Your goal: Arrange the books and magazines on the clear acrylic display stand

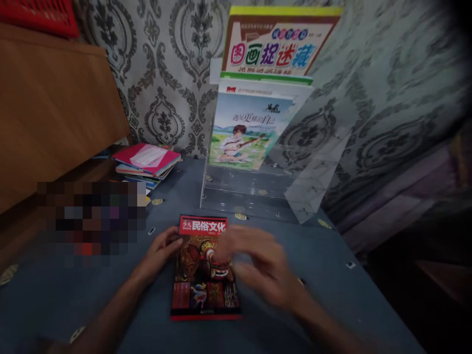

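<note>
A book with a dark red and black cover [204,297] and white Chinese lettering lies face up on the table. At its upper left edge, my left hand [164,248] is closed on it, with the thumb on the cover and the other fingers at the edge. Over the cover's right side hovers my right hand [263,263], blurred by motion. Its fingers reach left and stay apart from the thumb, with nothing seen between them. Part of the title and picture is hidden behind it; whether it touches the cover I cannot tell.
Behind the book stands a clear acrylic rack [243,189] holding a guitar-player book [245,132] and a taller yellow-edged book [273,46]. A stack of books [147,160] lies at the back left, near a wooden cabinet [59,98]. A pixelated patch covers the left side. The blue tablecloth [295,236] ends at the right.
</note>
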A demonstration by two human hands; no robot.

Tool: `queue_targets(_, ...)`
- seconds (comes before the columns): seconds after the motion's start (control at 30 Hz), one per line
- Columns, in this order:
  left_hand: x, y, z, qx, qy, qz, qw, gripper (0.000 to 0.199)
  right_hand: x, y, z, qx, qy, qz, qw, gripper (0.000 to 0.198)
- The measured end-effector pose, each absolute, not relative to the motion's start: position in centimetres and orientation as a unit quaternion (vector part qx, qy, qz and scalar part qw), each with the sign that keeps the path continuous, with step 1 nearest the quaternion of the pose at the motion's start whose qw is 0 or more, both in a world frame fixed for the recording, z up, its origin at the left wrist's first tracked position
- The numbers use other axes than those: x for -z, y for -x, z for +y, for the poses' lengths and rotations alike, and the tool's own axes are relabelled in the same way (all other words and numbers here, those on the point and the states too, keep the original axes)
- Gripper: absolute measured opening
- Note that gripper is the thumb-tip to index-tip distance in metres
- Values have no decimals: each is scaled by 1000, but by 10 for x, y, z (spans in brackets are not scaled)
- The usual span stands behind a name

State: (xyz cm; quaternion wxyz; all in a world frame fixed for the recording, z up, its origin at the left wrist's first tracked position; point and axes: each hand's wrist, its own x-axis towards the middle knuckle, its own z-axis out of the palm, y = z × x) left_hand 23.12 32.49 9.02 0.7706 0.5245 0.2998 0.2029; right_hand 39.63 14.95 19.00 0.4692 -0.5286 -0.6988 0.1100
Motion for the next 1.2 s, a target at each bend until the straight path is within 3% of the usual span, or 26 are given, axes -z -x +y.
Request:
queue_targets(0.07,-92,-231,325,-200,-507,285,788,49,-164,-396,169,-111,577,-679,440,33)
queue_targets(0.23,-94,-233,328,-183,-504,258,804,49,-95,-395,188,-81,662,-687,288,56)
queue_targets(0.37,-89,-235,330,-180,-537,249,786,51,-72,-408,189,-30,724,-645,244,59)
queue_targets(0.43,-87,-233,332,-192,-600,271,728,49,-68,-413,188,-13,736,-638,228,58)
queue_targets(0.53,-94,-224,335,-231,-753,328,522,36,-64,-416,188,2,741,-640,203,58)
queue_targets(0.63,-114,-207,344,-248,-863,386,210,32,-61,-414,189,14,741,-641,197,58)
queue_targets(0.73,-130,-186,360,-190,-873,447,-44,40,-59,-414,189,21,741,-641,199,58)
queue_targets(0.8,-133,-172,372,-129,-854,489,-124,57,-59,-415,189,22,740,-641,201,58)
queue_targets(0.9,-126,-159,384,-54,-833,530,-152,68,-60,-415,189,23,739,-642,202,58)
queue_targets(1.03,-126,-152,388,-19,-842,516,-157,57,-61,-415,189,30,741,-641,198,58)
queue_targets(1.2,-176,-139,399,-25,-833,540,-112,51,-62,-414,190,27,737,-644,204,56)
